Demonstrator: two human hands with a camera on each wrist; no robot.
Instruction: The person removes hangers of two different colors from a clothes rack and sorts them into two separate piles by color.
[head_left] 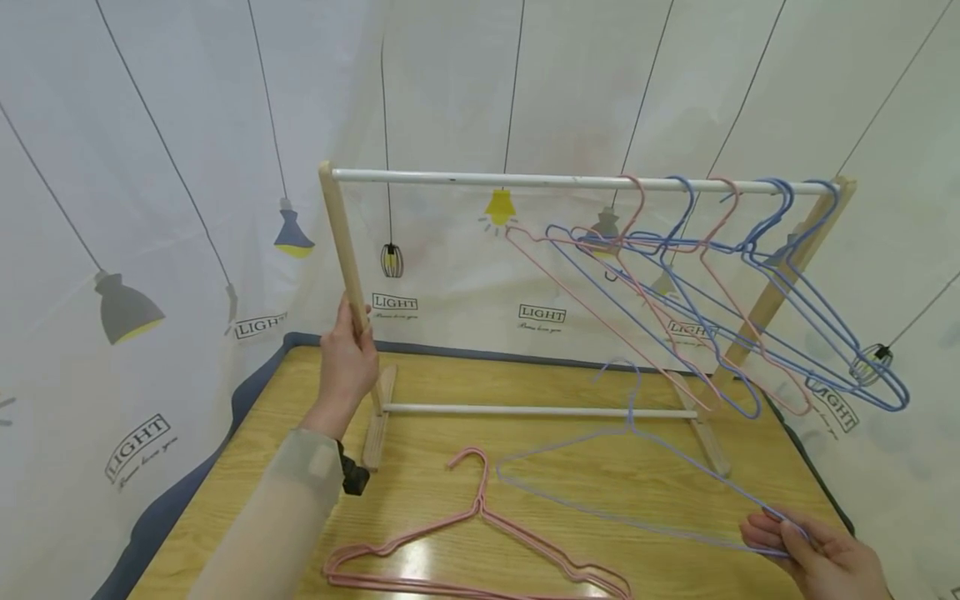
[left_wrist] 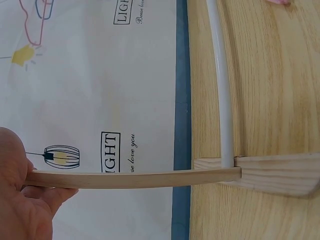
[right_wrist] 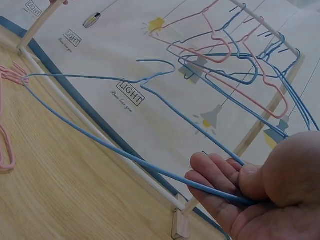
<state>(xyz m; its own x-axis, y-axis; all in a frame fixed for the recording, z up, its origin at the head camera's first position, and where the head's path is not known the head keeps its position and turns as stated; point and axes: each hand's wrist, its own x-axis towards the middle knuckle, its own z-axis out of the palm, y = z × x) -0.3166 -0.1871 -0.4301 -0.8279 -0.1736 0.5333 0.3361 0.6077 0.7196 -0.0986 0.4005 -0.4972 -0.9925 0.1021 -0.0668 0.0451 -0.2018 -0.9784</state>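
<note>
My left hand (head_left: 348, 367) grips the left wooden upright (head_left: 345, 237) of a clothes rack, thumb and fingers around it. In the left wrist view this upright (left_wrist: 150, 180) runs from the hand to a wooden foot. My right hand (head_left: 817, 550) pinches one end corner of a blue clothes hanger (right_wrist: 120, 151) between thumb and fingers. That hanger is held in the air before the rack's right half, its hook pointing up and its other end toward the left. Below it to the left, a few pink hangers (head_left: 482, 505) lie stacked on the table.
Pink and blue hangers (head_left: 726, 212) hang on the right half of the rack's white top rail (head_left: 465, 178). A white lower bar (head_left: 540, 411) joins the two wooden feet. The wood-grain table (head_left: 255, 475) ends at a lamp-printed curtain (head_left: 450, 100) behind and at both sides.
</note>
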